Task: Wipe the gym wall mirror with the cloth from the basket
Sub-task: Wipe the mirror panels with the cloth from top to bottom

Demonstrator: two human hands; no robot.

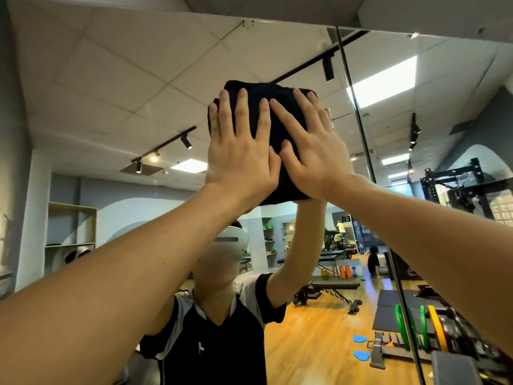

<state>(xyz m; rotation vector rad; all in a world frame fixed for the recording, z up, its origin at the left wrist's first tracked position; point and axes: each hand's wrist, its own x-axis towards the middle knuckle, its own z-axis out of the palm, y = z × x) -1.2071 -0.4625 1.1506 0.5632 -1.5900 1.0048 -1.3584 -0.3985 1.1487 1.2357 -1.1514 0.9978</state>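
Observation:
A folded black cloth (274, 107) is pressed flat against the wall mirror (116, 87), high up near its top edge. My left hand (238, 151) lies on the cloth's left half with fingers spread. My right hand (313, 145) covers its right half, fingers also spread, the thumbs of both hands touching. Both arms reach up and forward. The cloth's lower edge shows just below my wrists. The basket is not in view.
A vertical seam (358, 120) between mirror panels runs just right of my right hand. The mirror's top edge (194, 16) meets the ceiling above the cloth. Reflected in the glass are a person with a headset, benches, a rack and a wooden floor.

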